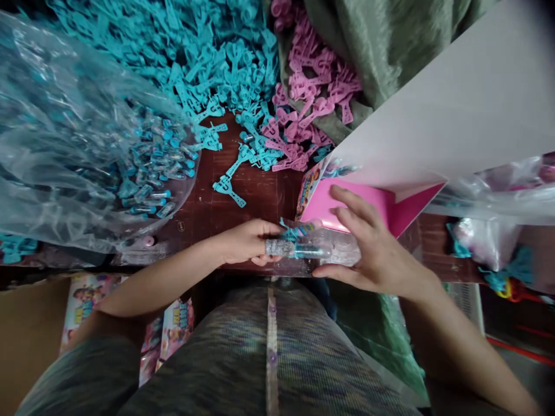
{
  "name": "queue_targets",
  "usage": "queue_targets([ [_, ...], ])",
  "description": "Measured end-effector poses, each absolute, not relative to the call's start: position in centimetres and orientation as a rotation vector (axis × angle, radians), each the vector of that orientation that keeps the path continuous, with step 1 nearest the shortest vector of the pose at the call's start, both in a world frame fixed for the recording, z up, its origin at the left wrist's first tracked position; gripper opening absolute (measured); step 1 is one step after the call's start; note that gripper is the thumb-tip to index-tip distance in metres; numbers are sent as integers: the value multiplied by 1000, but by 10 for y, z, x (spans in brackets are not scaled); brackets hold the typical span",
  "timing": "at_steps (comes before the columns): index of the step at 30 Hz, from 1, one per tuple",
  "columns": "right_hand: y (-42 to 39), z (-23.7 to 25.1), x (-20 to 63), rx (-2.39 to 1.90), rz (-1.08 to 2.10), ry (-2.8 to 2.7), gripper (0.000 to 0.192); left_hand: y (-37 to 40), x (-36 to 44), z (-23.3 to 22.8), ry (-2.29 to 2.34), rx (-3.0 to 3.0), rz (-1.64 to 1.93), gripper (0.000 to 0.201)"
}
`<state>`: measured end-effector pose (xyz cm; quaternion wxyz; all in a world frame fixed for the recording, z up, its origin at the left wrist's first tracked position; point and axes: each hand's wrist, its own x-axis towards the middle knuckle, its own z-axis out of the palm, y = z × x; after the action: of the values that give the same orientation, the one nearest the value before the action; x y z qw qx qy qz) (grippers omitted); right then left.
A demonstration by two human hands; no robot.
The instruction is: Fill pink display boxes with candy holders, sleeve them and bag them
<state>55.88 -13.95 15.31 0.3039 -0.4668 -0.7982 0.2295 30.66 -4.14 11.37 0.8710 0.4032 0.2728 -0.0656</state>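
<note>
Left hand (245,241) pinches a glittery tube with turquoise cap (292,248) at the dark wooden table's (260,190) near edge; right hand (368,245), fingers spread, presses a clear plastic packet (336,245), contents blurred.

Dim, soft daylight; glare on plastic bag (65,115); edges warped, blurred.

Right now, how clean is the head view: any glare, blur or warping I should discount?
Head view: strong wide-angle warping, table edge bowed; glare on the clear plastic bag hides its contents; the left hand and right hand are sharp enough; the lap and lower corners lie in dim shadow.
</note>
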Motion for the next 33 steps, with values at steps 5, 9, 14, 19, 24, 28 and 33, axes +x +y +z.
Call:
queue_targets([
  [5,-156,166,584,-1193,333,-2312,41,-48,337,111,426,586,-324,52],
  [9,-155,156,589,-1248,412,-2245,32,-46,348,112,440,684,-278,45],
  [14,-148,160,598,-1062,737,-2279,42,-47,357,112,350,822,-357,25],
  [19,-135,163,629,-1398,544,-2086,45,-39,365,92,630,1615,83,53],
  [24,-98,117,650,-1659,414,-2070,36,-37,391,47,862,2169,310,119],
  [28,-79,96,653,-1702,529,-2218,45,-46,409,32,956,2307,121,104],
  [33,-71,116,645,-1834,510,-2359,49,-52,414,50,1072,2366,-121,85],
])
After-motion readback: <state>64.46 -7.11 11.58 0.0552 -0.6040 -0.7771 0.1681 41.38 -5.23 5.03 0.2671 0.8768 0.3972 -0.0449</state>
